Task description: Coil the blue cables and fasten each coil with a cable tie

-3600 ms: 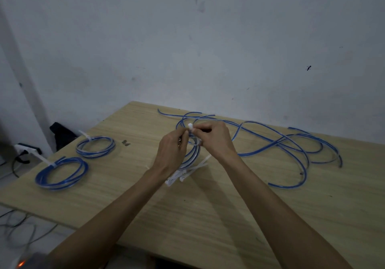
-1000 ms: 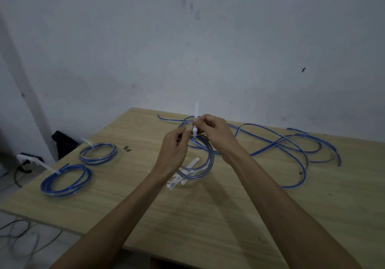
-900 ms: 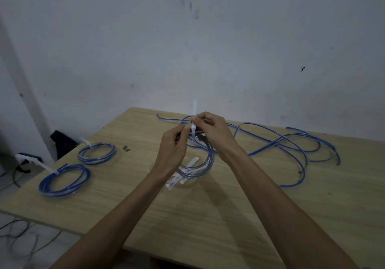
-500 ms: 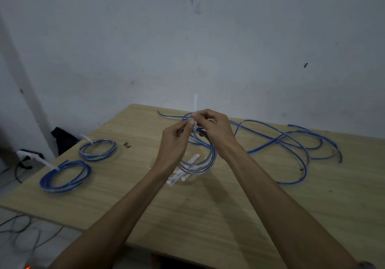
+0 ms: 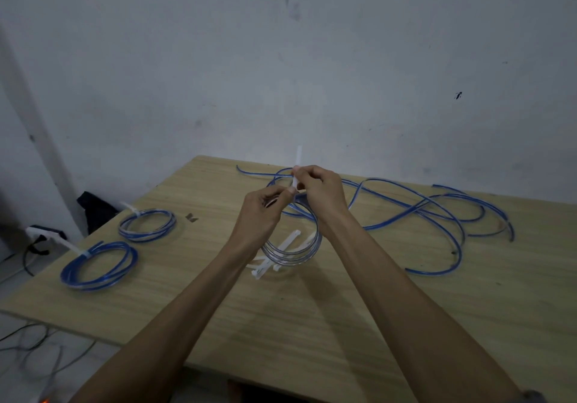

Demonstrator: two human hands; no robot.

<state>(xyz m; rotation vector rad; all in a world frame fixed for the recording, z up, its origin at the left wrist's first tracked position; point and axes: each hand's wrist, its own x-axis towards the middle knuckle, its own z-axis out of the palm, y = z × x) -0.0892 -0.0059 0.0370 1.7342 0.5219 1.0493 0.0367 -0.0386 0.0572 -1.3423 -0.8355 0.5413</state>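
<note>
I hold a coil of blue cable upright above the wooden table. My left hand pinches the top of the coil. My right hand grips a white cable tie wrapped around the coil's top, its tail sticking straight up. Two finished coils lie at the left, a far coil and a near coil, each with a white tie. Loose blue cables sprawl over the right back of the table.
Several spare white cable ties lie on the table under the held coil. A small dark clip sits near the far coil. A power strip and cords lie on the floor at the left. The wall stands close behind.
The tie was threaded around the coil's top and its tail has been drawn upward. The coil turned from edge-on to a wider ring hanging below my hands.
</note>
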